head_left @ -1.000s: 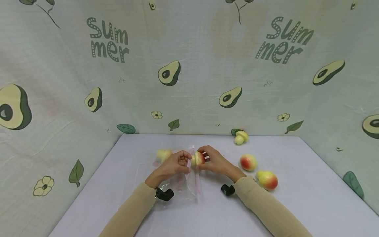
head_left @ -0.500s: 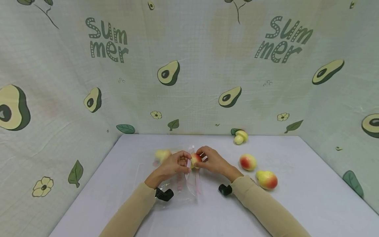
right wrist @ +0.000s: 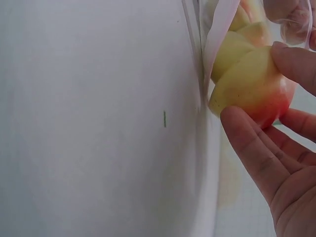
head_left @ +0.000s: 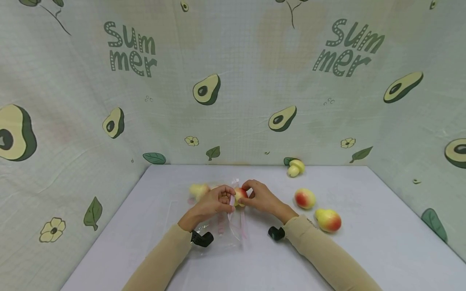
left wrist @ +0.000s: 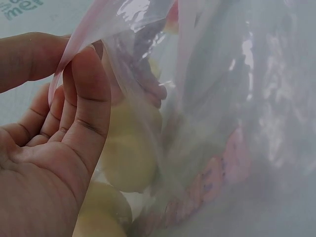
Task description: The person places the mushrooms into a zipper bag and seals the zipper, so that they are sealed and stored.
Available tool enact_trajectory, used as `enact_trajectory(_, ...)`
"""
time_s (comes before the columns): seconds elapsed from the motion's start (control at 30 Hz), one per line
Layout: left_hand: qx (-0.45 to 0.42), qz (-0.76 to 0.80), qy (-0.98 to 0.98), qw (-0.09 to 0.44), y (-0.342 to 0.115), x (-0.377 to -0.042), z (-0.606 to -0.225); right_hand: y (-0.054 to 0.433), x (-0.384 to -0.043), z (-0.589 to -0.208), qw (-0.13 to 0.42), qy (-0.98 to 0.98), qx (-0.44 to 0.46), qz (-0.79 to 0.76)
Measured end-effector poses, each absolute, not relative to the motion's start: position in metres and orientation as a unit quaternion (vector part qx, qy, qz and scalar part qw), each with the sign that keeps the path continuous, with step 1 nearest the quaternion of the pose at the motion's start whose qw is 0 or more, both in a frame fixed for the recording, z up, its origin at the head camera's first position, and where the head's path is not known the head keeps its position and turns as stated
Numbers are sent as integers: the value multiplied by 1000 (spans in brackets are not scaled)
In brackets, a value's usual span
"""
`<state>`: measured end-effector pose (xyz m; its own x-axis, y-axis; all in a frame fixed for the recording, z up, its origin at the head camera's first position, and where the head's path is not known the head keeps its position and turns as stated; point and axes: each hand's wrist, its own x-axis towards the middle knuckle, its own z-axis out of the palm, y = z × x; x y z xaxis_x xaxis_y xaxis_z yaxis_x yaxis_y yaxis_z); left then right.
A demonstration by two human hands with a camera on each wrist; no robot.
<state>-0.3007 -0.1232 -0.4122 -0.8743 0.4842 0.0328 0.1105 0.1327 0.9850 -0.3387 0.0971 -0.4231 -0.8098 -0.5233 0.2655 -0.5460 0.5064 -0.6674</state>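
Observation:
My left hand (head_left: 212, 202) pinches the pink-edged lip of a clear plastic zip bag (head_left: 227, 236) between thumb and finger, holding its mouth apart. In my right hand (head_left: 263, 199) is a yellow pear with a red blush (right wrist: 256, 84), gripped by thumb and fingertips. The right wrist view shows the pear at the bag's mouth, its yellow end beside the pink strip (right wrist: 217, 37). Yellow fruits (left wrist: 129, 155) show through the cloudy film in the left wrist view, and one pale yellow fruit (head_left: 198, 190) appears left of my left hand in the head view.
Right of my right hand lie a red-and-yellow fruit (head_left: 305, 199) and a red-blushed pear (head_left: 329, 220). Pale yellow knobbly fruit (head_left: 296, 168) sits at the table's back edge. A printed cloth (head_left: 240, 141) rises behind the white table (head_left: 382, 226).
My right hand has moved slightly left, bringing the pear closer into the bag's mouth. The left hand keeps its hold on the lip with little movement.

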Motion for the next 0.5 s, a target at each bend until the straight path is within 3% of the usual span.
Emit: enact_trajectory(0.5,204,634,729,157,-124,-301,-413,94,-336,-422,-11,-864,290,412)
